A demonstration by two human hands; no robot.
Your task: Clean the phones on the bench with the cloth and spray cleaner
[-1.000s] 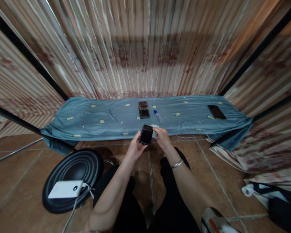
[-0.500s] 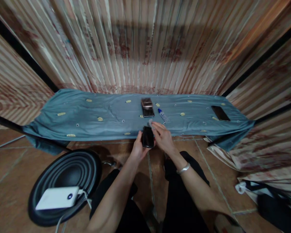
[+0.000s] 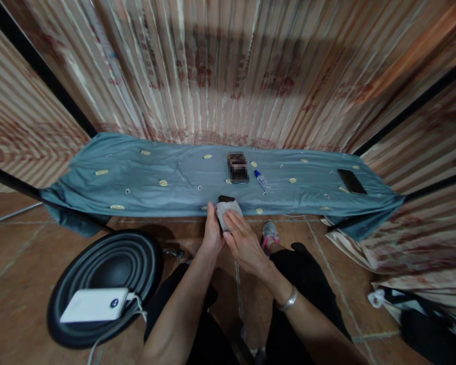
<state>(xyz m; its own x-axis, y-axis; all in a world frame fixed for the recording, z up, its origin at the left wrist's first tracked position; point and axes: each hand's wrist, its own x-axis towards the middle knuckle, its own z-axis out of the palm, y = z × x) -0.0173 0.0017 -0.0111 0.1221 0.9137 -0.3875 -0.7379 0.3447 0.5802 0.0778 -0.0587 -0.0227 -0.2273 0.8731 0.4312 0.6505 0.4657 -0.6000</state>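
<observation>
Phone (image 3: pixel 225 198), dark, is held in front of the person just at the near edge of the blue-grey cloth (image 3: pixel 144 177) covering the low bench; only its top end shows, rest is under a small grey-white wipe (image 3: pixel 228 209). Left hand (image 3: pixel 212 234) grips the phone from the left side, fingers curled round its edge, thumb up along it. Right hand (image 3: pixel 243 242) lies flat over the wipe, fingers pressed together & extended, pushing the wipe onto the phone face. To do the wiping well, imo: keep the left grip firm so the phone doesn't twist, keep the right fingers flat w/ even pressure, run straight strokes end to end incl. corners, and keep the wipe between skin & glass so no fresh smudges. Further back on the cloth: a second phone (image 3: pixel 238 168) w/ blurred face, a small clear bottle w/ blue cap (image 3: pixel 262 180) just beside it on the right, and a third phone (image 3: pixel 351 181) well apart near the right end. On the tiled floor to the left, a round black stool (image 3: pixel 110 274) carries a white power bank (image 3: pixel 94 305) w/ cable. Pleated curtain (image 3: pixel 228 76) behind shows reddish printed motifs, too blurred to read; no brand, label or text legible on phones, bottle or power bank.
</observation>
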